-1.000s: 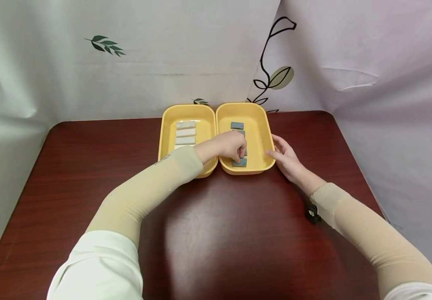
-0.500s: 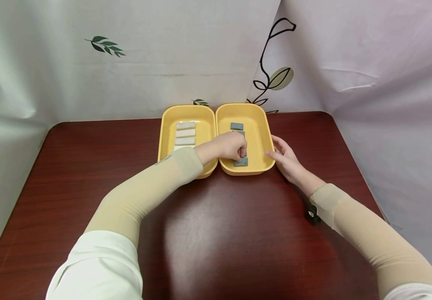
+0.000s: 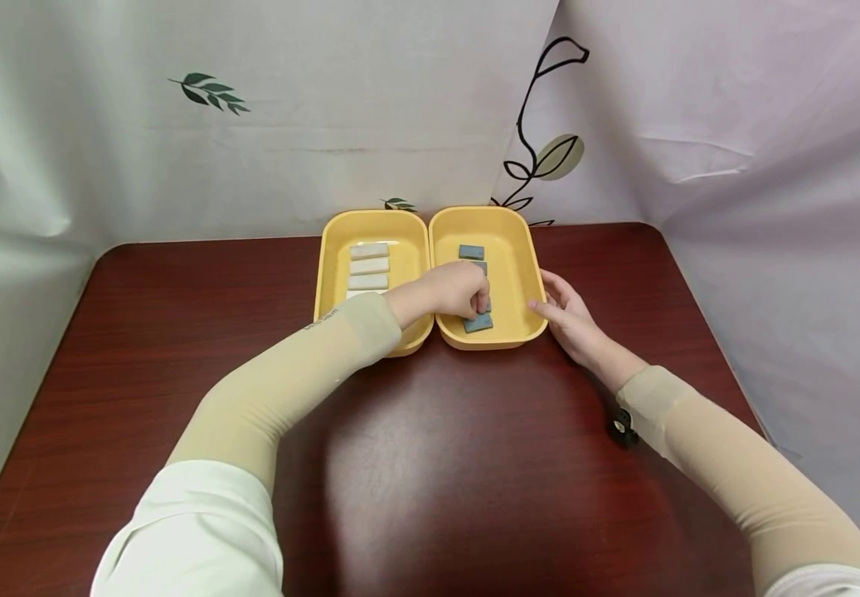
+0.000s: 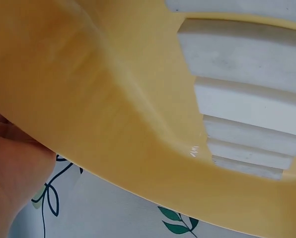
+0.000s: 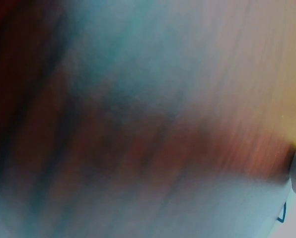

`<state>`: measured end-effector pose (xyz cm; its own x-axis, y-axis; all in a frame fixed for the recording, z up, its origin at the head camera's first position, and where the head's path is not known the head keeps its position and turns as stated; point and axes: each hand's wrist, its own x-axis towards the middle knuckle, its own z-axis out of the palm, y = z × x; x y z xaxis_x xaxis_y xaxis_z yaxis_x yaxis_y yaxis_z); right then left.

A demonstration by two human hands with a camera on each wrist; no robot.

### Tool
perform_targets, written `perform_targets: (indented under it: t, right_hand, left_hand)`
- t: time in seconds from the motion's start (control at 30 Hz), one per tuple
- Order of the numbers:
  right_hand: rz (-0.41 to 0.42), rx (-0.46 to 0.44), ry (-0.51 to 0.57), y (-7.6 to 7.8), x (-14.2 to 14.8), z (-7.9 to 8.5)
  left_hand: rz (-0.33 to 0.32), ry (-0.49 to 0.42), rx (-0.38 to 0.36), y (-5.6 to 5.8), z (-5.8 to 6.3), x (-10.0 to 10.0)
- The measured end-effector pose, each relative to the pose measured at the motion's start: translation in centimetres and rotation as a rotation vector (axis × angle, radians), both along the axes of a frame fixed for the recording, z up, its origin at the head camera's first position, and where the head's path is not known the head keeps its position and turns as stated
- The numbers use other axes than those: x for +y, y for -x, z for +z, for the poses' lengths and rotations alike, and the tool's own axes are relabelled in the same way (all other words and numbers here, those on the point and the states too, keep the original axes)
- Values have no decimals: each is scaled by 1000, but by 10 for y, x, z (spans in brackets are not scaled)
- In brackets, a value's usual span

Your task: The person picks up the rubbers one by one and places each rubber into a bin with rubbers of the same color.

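Two yellow plastic trays stand side by side at the back of the table in the head view. My left hand (image 3: 458,288) reaches across the left tray (image 3: 331,240) into the right tray (image 3: 515,240). Its curled fingers pinch at the nearest small blue-grey block (image 3: 478,322), which lies slightly askew; the fingertips are partly hidden. More blue-grey blocks, such as the far one (image 3: 471,251), line up behind, partly covered by the hand. My right hand (image 3: 575,319) grips the right tray's right wall, thumb over the rim. White blocks (image 4: 247,54) lie in a row in the left tray.
The dark red wooden table (image 3: 430,464) stretches in front of the trays. A pale curtain (image 3: 288,149) with leaf prints hangs right behind them. A small black object (image 3: 622,427) sits at my right wrist. The right wrist view is mostly blurred.
The nearest blue-grey block has shifted slightly right, then turned to lie at a slant under my left fingers. My right hand and both trays have stayed put.
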<state>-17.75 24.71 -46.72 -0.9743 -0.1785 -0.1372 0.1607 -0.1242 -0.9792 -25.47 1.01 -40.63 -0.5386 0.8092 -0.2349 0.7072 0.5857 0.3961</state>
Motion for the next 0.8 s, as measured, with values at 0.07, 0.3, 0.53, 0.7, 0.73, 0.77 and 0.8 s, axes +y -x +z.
perform_targets:
  t: [0.07, 0.3, 0.53, 0.7, 0.73, 0.77, 0.8]
  right_hand:
    - [0, -1, -1, 0, 0, 0]
    - [0, 0, -7, 0, -1, 0]
    - [-5, 3, -7, 0, -1, 0]
    - [-6, -5, -10, 0, -1, 0]
    - [-6, -5, -12, 0, -1, 0]
    - [-5, -6, -13, 0, -1, 0]
    - [-4, -6, -15, 0, -1, 0]
  left_hand:
    - [-3, -6, -1, -1, 0, 0]
    - [-13, -20, -13, -3, 0, 1]
    - [-2, -17, -38, -2, -2, 1]
    - [-5, -7, -37, -1, -3, 2]
    - [-5, -6, -36, -1, -3, 2]
    - [-6, -5, -35, -1, -3, 2]
    - [-6, -5, -34, -1, -3, 2]
